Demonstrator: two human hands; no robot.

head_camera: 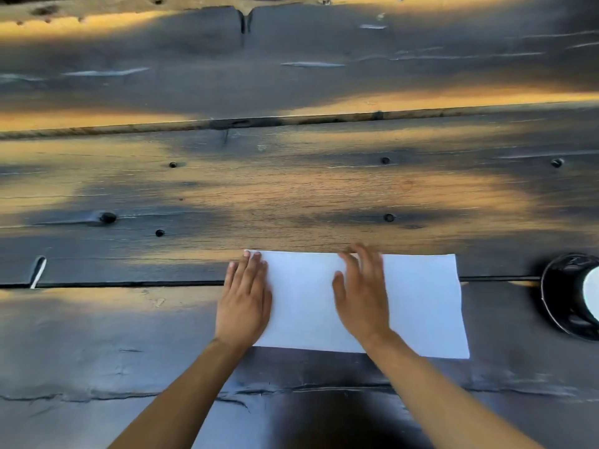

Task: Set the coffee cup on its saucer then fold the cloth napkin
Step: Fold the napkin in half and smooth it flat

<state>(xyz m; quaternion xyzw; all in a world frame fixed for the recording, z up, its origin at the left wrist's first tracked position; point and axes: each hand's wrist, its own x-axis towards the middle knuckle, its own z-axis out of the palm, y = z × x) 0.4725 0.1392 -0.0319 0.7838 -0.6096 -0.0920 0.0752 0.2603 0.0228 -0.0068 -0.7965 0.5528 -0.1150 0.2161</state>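
A white cloth napkin (418,303) lies flat as a wide rectangle on the dark wooden table (291,189), near its front edge. My left hand (244,296) rests palm down on the napkin's left edge, fingers together. My right hand (361,293) presses flat on the napkin's middle, fingers spread a little. At the right edge of the view a black saucer (557,299) carries the coffee cup (591,291), whose white inside shows; the cup is cut off by the frame.
The table is made of rough dark planks with knots, cracks and seams, lit in orange patches. A small white sliver (38,272) sticks out of a plank seam at the left.
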